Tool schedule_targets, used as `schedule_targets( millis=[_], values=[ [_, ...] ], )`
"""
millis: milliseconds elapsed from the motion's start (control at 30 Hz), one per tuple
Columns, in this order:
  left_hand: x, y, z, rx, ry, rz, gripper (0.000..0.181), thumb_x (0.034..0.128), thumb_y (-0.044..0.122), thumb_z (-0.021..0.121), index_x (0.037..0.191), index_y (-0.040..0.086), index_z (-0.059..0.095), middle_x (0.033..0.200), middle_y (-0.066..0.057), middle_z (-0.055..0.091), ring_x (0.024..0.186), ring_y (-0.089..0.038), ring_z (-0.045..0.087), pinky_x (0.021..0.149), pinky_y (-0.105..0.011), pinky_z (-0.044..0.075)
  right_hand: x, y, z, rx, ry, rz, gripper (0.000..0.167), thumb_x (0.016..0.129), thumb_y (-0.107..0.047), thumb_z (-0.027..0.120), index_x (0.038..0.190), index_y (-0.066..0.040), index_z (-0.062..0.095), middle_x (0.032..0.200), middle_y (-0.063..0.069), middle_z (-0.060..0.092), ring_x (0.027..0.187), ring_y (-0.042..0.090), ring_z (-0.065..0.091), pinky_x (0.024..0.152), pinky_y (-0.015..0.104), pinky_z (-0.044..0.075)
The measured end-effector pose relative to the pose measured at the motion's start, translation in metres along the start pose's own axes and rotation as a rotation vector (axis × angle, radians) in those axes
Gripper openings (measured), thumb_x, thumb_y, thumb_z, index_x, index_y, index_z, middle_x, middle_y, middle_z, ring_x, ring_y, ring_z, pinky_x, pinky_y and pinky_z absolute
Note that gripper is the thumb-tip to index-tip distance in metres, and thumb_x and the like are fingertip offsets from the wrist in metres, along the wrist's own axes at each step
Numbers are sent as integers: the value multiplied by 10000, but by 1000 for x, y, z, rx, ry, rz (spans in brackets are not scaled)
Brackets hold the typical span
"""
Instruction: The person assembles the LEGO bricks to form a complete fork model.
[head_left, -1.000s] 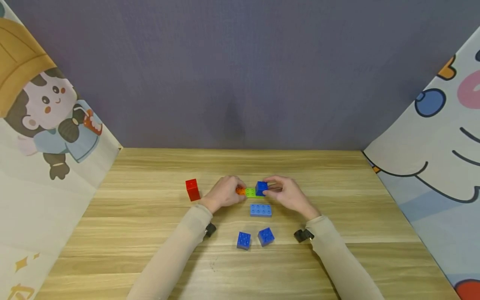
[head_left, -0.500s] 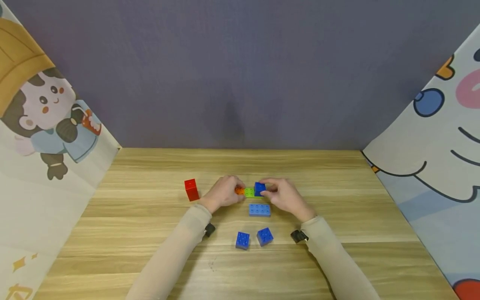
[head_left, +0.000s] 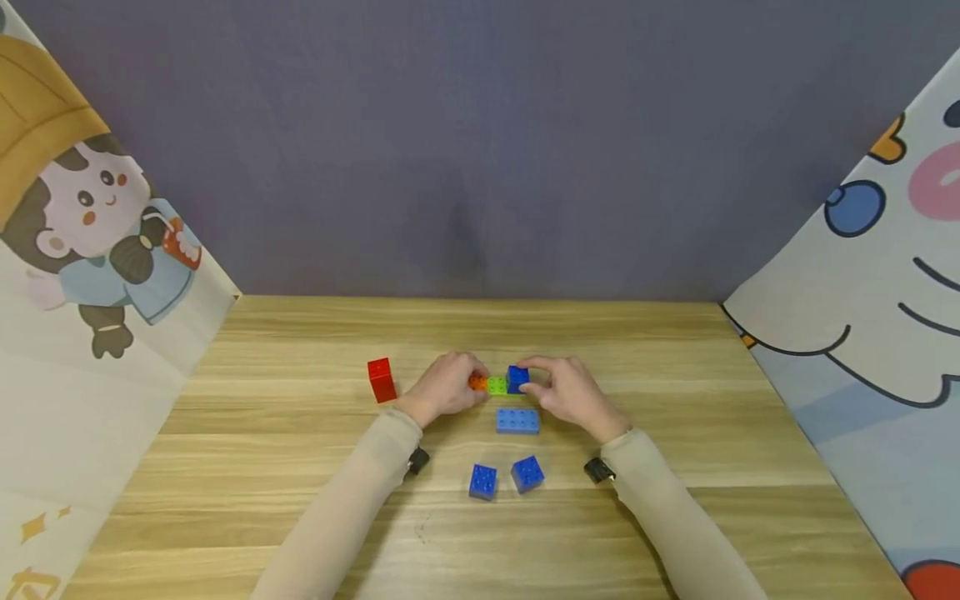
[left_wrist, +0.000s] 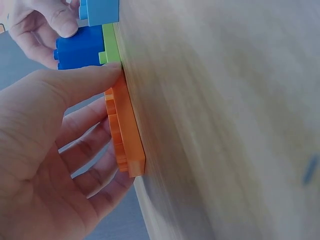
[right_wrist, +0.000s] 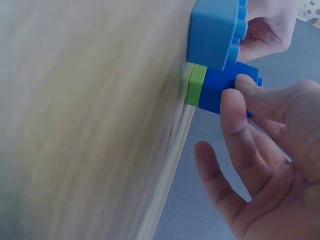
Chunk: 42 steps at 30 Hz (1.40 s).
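Observation:
My left hand [head_left: 447,385] steadies a flat orange brick [left_wrist: 129,135], its thumb pressed near where the orange meets a flat green brick [head_left: 497,386]. The two flat bricks lie end to end on the table. On the right end of the green brick stands a dark blue block [head_left: 517,380], pinched between the thumb and fingers of my right hand [head_left: 570,392]. In the right wrist view, no gap shows between the blue block and the green brick [right_wrist: 196,85]. A light blue studded brick [head_left: 517,421] lies just in front, partly covering this spot in both wrist views.
Two loose dark blue blocks, a left one [head_left: 483,482] and a right one [head_left: 527,474], sit nearer the person. An upright red block [head_left: 382,381] stands left of the left hand. A grey wall [head_left: 480,167] rises behind the wooden table [head_left: 300,333].
My right hand has shifted slightly left and down with the dark blue block, which now sits lower on the green brick. The left hand keeps its place on the orange brick.

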<state>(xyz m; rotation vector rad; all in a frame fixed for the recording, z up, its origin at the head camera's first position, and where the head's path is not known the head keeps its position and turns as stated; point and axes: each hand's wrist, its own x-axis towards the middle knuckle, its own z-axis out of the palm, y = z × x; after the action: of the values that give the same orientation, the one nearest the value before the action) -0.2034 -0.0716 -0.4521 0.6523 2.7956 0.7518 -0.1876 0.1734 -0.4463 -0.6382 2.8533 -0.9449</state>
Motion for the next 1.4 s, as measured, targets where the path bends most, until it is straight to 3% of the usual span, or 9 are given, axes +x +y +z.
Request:
schedule_targets(
  millis=[167,267,333,433,600,767,867,1067,1400],
  values=[
    [-1,1,1,0,-3,6,369,952,262,817,1276,88,778,1331,-96,746,1202,-267,698,1072,-441,564,-3,4,2,99,0,13,386,1000,-184,768,1377,-126,705,902,95,801,432,88,523,430,240,440],
    [-1,0,1,-2,-5,12,374,951,266,819,1278,88,777,1331,-97,745,1199,-267,698,1073,-442,563,-4,5,3,174,-7,35,389,1001,-166,765,1381,-127,695,1197,166,787,499,127,643,488,267,533],
    [-1,0,0,-5,-4,9,377,949,268,821,1279,91,777,1332,-95,745,1201,-269,698,1075,-444,562,-3,6,4,209,-15,42,393,1004,-166,761,1389,-131,688,1258,181,766,542,145,682,513,279,556],
    [-2,-2,-1,-2,-1,2,378,946,271,825,1276,93,779,1330,-90,745,1194,-269,699,1071,-443,565,-1,6,5,214,-21,40,391,1009,-195,759,1392,-158,688,1182,136,788,536,130,638,506,270,515],
    [-1,-3,0,4,15,8,369,950,272,820,1265,85,781,1321,-96,747,1189,-275,704,1072,-442,566,2,6,4,182,-26,33,413,1013,-211,754,1414,-161,674,846,51,764,517,111,491,482,253,408],
    [0,-3,1,-1,17,9,367,948,270,819,1260,81,782,1314,-100,748,1182,-275,708,1067,-441,570,0,7,1,204,7,51,504,977,-223,793,1450,-129,647,1125,142,787,841,206,740,663,314,600],
    [0,-3,1,0,15,12,367,945,272,820,1257,83,784,1313,-101,750,1185,-278,707,1067,-443,570,-5,7,-4,240,26,56,524,967,-236,806,1451,-119,645,1215,156,768,988,268,762,771,363,646],
    [0,-3,1,-6,15,16,367,938,270,823,1251,81,787,1308,-103,753,1173,-275,709,1057,-442,573,-13,2,-10,266,18,-12,458,975,-176,795,1405,-80,671,1331,116,736,1029,236,758,859,340,651],
    [-1,-2,1,-2,10,14,381,939,274,821,1264,79,781,1318,-105,747,1197,-279,703,1063,-444,569,-33,-12,-19,267,-59,-50,350,964,-209,812,1292,-109,743,1223,91,777,995,162,753,862,292,634]
  ],
)
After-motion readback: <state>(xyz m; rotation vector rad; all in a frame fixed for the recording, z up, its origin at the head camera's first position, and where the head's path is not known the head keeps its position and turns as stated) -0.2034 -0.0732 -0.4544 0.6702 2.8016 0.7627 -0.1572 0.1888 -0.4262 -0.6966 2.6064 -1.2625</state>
